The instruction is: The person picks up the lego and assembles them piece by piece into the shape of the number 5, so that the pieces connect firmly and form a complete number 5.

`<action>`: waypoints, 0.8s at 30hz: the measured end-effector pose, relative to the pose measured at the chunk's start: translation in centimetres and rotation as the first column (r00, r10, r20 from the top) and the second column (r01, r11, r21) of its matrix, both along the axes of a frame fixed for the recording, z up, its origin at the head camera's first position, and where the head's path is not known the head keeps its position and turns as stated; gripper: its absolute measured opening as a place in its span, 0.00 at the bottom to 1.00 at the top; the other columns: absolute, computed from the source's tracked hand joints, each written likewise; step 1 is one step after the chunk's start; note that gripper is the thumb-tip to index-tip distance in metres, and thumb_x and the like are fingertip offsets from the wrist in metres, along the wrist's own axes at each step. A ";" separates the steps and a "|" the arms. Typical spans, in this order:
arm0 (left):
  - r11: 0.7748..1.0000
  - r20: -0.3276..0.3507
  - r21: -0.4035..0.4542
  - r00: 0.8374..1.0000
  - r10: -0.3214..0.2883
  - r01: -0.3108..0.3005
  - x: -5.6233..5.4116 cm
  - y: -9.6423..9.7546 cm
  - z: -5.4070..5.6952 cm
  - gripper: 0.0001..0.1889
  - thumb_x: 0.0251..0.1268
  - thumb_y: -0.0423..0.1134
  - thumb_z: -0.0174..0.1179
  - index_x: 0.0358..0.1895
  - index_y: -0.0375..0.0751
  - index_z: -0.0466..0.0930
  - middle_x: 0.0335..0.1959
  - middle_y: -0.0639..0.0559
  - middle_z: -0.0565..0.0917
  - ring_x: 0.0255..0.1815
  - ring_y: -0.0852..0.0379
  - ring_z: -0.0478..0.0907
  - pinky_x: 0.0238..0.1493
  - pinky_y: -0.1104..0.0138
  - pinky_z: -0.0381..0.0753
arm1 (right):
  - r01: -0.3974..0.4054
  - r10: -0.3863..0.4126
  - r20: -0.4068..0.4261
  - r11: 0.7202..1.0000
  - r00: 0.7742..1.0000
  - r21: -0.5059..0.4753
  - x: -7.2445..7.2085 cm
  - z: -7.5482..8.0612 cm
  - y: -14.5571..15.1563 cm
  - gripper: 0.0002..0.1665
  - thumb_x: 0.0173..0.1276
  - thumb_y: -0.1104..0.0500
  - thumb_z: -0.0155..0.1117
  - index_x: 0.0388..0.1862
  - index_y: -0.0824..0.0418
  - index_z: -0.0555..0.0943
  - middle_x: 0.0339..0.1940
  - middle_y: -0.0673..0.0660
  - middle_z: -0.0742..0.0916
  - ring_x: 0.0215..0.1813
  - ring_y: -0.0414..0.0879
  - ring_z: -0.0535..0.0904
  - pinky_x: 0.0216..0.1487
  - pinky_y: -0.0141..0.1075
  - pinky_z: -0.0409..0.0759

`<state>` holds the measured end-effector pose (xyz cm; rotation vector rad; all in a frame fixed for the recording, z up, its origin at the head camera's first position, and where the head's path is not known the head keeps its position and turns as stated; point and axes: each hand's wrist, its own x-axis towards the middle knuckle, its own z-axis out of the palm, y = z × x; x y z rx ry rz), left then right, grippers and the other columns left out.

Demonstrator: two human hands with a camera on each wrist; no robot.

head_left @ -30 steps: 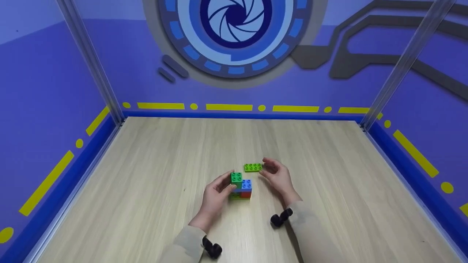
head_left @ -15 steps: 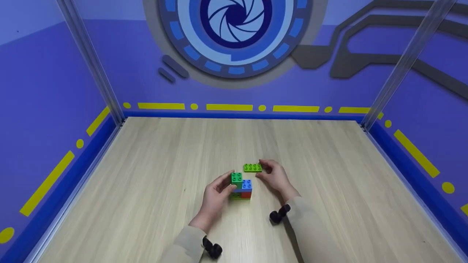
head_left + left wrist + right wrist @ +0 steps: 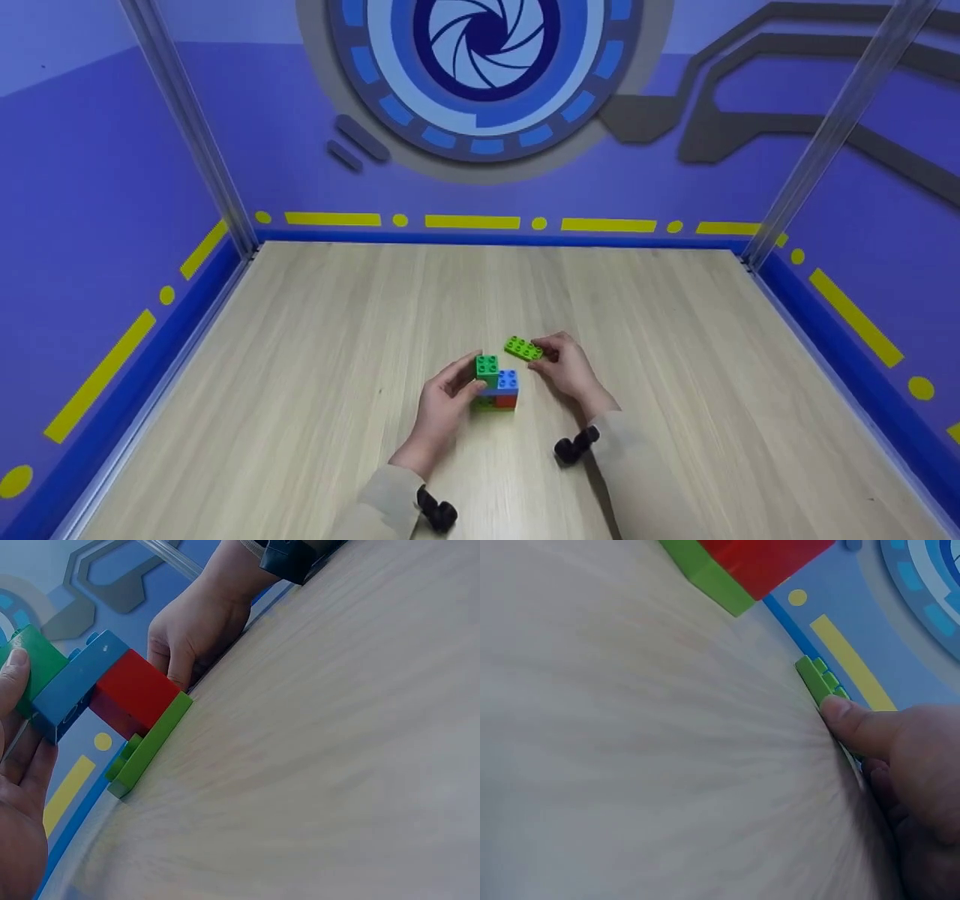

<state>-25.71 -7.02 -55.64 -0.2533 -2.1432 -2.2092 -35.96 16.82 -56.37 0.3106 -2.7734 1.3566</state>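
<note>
A small stack of toy building bricks stands on the table: a lime plate (image 3: pixel 154 746) at the bottom, a red brick (image 3: pixel 142 690) on it, a blue brick (image 3: pixel 508 380) above, and a green brick (image 3: pixel 487 366) on top at the left. My left hand (image 3: pixel 442 405) holds the green brick between thumb and fingers. Behind the stack, slightly right, is a loose lime eight-stud brick (image 3: pixel 523 348), thin and turned at an angle. My right hand (image 3: pixel 568 367) pinches its right end, thumb on the near side in the right wrist view.
The wooden table (image 3: pixel 337 322) reaches back to a blue patterned wall (image 3: pixel 262 135) with yellow marks. Side walls with metal corner posts (image 3: pixel 191 127) stand left and right. Black wrist devices (image 3: pixel 437 511) sit on both sleeves.
The right hand has come in to the loose lime brick and taken its right end. The brick has turned from straight to slanted, right end nearer. The left hand stays put.
</note>
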 end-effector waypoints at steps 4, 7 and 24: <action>1.000 -0.015 -0.001 1.000 0.001 -0.001 -0.1 0.1 -0.1 0.29 0.70 0.43 0.66 0.73 0.46 0.74 0.73 0.43 0.77 0.75 0.47 0.73 0.71 0.70 0.76 | 0.002 -0.003 -0.009 1.000 1.000 -0.013 0.2 -0.2 0.1 0.22 0.64 0.66 0.75 0.58 0.63 0.85 0.52 0.59 0.83 0.53 0.50 0.80 0.58 0.45 0.82; 1.000 -0.020 -0.004 1.000 0.008 -0.008 -0.1 0.1 -0.1 0.28 0.70 0.43 0.66 0.72 0.45 0.75 0.72 0.43 0.77 0.75 0.46 0.73 0.72 0.68 0.76 | -0.001 0.000 -0.022 0.999 1.000 -0.051 0.3 -0.3 0.2 0.22 0.63 0.68 0.74 0.57 0.63 0.85 0.57 0.60 0.83 0.57 0.52 0.81 0.62 0.48 0.82; 1.000 -0.005 -0.005 1.000 0.027 -0.027 -0.1 0.2 0.0 0.27 0.69 0.41 0.67 0.71 0.48 0.76 0.72 0.45 0.77 0.75 0.46 0.73 0.74 0.64 0.74 | 0.049 -0.028 0.089 0.968 0.996 -0.248 0.9 0.0 0.6 0.26 0.64 0.71 0.71 0.61 0.59 0.84 0.55 0.58 0.89 0.52 0.47 0.84 0.55 0.36 0.83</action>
